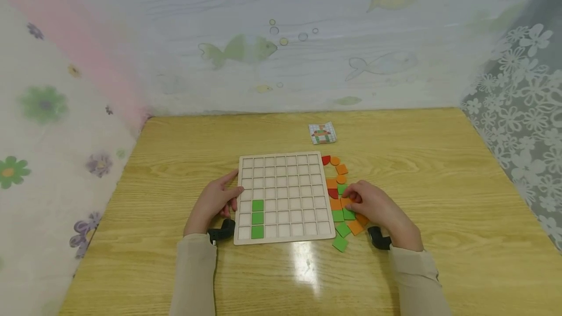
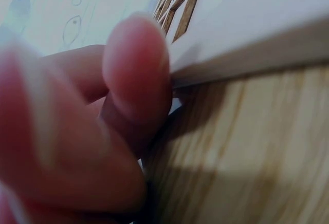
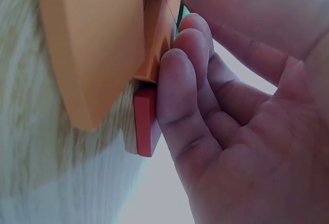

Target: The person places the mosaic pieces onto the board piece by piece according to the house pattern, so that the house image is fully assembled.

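A square wooden grid board (image 1: 286, 242) lies on the table, with several green square tiles (image 1: 257, 218) in a column near its left side. My left hand (image 1: 213, 200) holds the board's left edge, its thumb at the rim. In the left wrist view a bent finger (image 2: 136, 64) presses against the side of the board (image 2: 247, 54). Right of the board, my right hand (image 1: 373, 207) has its thumb and fingertips about an orange square tile (image 1: 346, 203) among the loose pieces. In the right wrist view the curled fingers (image 3: 177, 85) touch the pieces beside a red tile (image 3: 145, 121); the thumb tip is cut off.
Loose green tiles (image 1: 340, 244), orange round tiles (image 1: 335, 161) and red quarter-round tiles (image 1: 326, 160) lie along the board's right edge. A small picture card (image 1: 322, 133) sits behind the board. Patterned cloths (image 1: 307, 72) hang behind and beside the wooden table (image 1: 175, 145).
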Action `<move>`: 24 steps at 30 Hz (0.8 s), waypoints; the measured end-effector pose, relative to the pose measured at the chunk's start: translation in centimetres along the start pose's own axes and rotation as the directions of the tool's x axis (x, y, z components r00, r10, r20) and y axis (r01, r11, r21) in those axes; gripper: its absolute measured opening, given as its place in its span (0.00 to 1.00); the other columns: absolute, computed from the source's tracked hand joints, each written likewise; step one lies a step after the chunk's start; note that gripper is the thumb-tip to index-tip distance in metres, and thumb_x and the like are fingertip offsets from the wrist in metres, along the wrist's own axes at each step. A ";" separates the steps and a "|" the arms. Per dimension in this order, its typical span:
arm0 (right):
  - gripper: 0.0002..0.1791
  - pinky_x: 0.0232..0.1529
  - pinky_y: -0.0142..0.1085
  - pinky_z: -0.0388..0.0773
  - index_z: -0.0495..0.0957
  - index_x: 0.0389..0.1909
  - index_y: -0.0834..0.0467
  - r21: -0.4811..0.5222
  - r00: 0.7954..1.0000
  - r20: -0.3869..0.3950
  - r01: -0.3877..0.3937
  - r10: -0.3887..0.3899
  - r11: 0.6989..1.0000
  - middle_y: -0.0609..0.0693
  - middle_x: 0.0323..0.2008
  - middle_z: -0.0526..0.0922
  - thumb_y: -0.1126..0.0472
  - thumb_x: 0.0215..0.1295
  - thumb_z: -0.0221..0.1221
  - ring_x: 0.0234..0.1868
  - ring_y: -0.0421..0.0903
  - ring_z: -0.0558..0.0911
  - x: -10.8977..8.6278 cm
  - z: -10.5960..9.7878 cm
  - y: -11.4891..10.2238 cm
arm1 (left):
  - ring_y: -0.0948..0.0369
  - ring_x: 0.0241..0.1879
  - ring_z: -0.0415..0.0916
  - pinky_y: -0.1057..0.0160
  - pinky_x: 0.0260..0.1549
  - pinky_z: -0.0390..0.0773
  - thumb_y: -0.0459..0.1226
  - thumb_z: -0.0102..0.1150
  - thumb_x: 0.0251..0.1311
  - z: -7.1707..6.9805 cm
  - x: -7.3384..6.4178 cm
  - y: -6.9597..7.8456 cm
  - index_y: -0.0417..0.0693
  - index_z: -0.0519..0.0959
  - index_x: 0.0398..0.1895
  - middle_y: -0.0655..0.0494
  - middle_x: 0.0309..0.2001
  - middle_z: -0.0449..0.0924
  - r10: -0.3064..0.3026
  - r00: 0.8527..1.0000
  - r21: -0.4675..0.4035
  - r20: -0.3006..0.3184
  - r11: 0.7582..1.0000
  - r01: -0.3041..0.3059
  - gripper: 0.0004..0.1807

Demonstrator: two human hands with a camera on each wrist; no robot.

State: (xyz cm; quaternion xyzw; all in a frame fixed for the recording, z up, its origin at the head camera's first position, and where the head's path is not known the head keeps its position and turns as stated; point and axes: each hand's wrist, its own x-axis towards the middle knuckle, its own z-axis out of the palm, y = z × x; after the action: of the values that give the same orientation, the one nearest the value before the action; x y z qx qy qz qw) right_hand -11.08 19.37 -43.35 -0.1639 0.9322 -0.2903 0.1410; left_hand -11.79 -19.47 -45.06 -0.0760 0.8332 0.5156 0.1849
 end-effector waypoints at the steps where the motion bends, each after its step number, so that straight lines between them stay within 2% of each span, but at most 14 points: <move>1: 0.08 0.36 0.37 0.68 0.77 0.37 0.55 -0.004 1.000 0.004 0.003 -0.003 1.000 0.47 0.32 0.71 0.60 0.55 0.61 0.32 0.43 0.69 0.0 0.0 -0.1 | 0.58 0.08 0.66 0.60 0.09 0.71 0.48 0.55 0.56 0.0 0.0 0.0 0.72 0.56 0.64 0.43 0.17 0.75 -0.002 1.000 0.000 -0.001 1.000 0.002 0.32; 8: 0.08 0.35 0.37 0.67 0.75 0.36 0.55 0.011 1.000 0.008 0.000 -0.001 1.000 0.48 0.32 0.70 0.61 0.54 0.62 0.33 0.45 0.68 0.0 -0.1 -0.2 | 0.59 0.07 0.65 0.60 0.09 0.71 0.48 0.56 0.56 -0.1 0.0 0.1 0.72 0.56 0.64 0.44 0.17 0.75 0.001 1.000 0.012 -0.001 1.000 -0.001 0.32; 17: 0.08 0.29 0.35 0.66 0.72 0.32 0.53 0.066 1.000 -0.005 0.006 -0.006 0.998 0.45 0.24 0.71 0.61 0.54 0.62 0.26 0.43 0.69 0.0 0.0 0.0 | 0.59 0.07 0.65 0.60 0.09 0.70 0.48 0.56 0.57 0.0 -0.1 0.0 0.72 0.56 0.64 0.43 0.17 0.75 0.001 1.000 0.010 -0.001 1.000 -0.001 0.32; 24: 0.10 0.35 0.37 0.69 0.74 0.39 0.52 0.120 0.997 -0.070 -0.019 0.027 0.993 0.45 0.31 0.75 0.54 0.57 0.59 0.32 0.42 0.73 0.1 -0.2 0.0 | 0.58 0.07 0.65 0.59 0.09 0.70 0.48 0.56 0.57 0.0 -0.1 0.1 0.71 0.57 0.64 0.43 0.17 0.75 0.006 1.000 0.004 -0.004 1.000 -0.006 0.32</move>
State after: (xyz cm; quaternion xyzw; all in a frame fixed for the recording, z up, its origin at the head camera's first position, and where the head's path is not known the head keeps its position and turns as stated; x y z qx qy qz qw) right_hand -11.21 19.40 -43.19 -0.1339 0.9194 -0.3496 0.1206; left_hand -11.78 -19.46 -44.93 -0.0740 0.8348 0.5144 0.1818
